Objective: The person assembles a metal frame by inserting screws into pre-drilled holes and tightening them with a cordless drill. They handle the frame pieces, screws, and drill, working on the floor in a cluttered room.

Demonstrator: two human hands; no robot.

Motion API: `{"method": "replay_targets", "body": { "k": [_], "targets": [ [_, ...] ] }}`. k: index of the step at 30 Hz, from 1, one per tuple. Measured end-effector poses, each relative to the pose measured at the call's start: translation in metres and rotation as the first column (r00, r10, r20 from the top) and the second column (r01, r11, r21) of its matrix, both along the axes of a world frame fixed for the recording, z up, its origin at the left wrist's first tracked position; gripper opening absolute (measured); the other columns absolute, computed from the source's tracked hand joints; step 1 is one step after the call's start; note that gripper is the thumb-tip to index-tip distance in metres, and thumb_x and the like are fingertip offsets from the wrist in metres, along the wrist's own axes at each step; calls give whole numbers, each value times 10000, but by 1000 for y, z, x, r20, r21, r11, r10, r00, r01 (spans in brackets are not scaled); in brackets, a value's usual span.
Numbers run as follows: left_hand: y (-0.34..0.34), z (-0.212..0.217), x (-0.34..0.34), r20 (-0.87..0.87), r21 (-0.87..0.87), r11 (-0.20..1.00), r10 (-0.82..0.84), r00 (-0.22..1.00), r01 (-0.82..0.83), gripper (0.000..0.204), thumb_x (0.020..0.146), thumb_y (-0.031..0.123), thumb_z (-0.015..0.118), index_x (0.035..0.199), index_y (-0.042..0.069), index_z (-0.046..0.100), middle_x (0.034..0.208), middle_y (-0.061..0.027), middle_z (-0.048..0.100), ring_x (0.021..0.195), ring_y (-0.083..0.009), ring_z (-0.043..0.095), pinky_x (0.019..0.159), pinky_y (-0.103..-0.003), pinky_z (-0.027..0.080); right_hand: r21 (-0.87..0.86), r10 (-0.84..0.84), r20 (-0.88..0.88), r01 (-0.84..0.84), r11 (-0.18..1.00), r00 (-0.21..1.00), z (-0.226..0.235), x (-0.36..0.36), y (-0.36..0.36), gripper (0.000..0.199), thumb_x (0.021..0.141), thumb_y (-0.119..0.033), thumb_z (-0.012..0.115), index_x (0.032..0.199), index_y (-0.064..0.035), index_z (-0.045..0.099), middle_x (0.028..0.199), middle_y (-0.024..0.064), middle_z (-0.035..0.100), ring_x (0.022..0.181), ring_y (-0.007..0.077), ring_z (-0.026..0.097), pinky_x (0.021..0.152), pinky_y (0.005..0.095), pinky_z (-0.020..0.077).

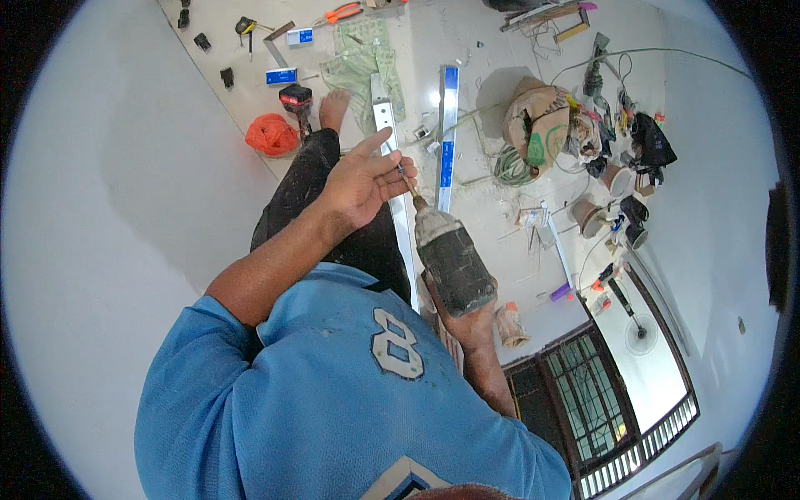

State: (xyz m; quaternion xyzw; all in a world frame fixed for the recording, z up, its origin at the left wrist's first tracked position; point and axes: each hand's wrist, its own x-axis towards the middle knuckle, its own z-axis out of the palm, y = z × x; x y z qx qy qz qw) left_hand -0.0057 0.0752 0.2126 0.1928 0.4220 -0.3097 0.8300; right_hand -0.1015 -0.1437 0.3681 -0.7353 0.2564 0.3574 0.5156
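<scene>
My right hand (477, 322) grips a worn black-and-grey power drill (454, 265) by its handle, in front of my blue shirt. The drill has a long, thin bit (408, 182) that points up and to the left. At the bit's tip is my left hand (360, 185), palm partly up, thumb and curled fingers around the tip and index finger stretched out. Whether a screw sits there is too small to tell. Beneath the tip runs a long white metal profile (402, 221), passing beside my leg. A second profile with blue film (447, 154) lies on the floor to its right.
Beyond my bare foot lies a green cloth (360, 62). A cordless drill (297, 102) and orange string (272, 135) are at the left by the wall. To the right stand a brown sack (537, 117), coiled hose (512, 169), buckets (588, 217) and trailing cables.
</scene>
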Motion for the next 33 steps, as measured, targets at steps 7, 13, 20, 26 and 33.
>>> {"method": "replay_targets", "body": {
  "k": [7,13,20,26,33],
  "targets": [
    [4,8,8,30,-8,1000,8,1000,-8,807,1093,62,674,1735,-21,191,1176,-186,708,1031,-278,756,967,-451,652,-118,231,167,-213,970,959,-7,0,-8,613,863,9,858,1421,55,607,1318,160,756,1201,250,747,1049,372,585],
    [2,3,5,-21,47,999,2,1000,-1,610,1097,89,674,1593,-63,354,1131,-152,720,1012,-236,759,942,-392,663,-89,283,216,-270,959,935,-4,33,6,768,866,-87,886,1536,82,551,1392,235,733,1245,306,752,1096,434,576],
    [1,-31,-12,82,-155,988,37,996,-24,243,1112,171,668,1269,-10,622,1097,-104,714,1005,-212,748,947,-349,636,-135,209,82,-197,971,974,3,55,37,794,909,-143,860,1595,52,511,1386,264,734,1253,364,756,1081,461,588],
    [-9,-62,-7,-113,-115,988,92,989,-105,225,1096,148,687,1229,-28,642,1104,-121,712,1018,-248,744,966,-380,637,-134,198,32,-192,972,980,-15,72,50,578,943,-57,790,1483,27,600,1355,193,738,1190,274,738,1030,393,576],
    [-9,-75,12,-170,-118,988,81,982,-102,192,1114,106,648,1227,-48,636,1095,-160,721,1010,-274,748,959,-408,648,-210,282,-84,-293,933,956,-31,89,51,553,928,-42,803,1441,19,607,1239,194,786,1140,292,777,983,395,607]
  ]
}}
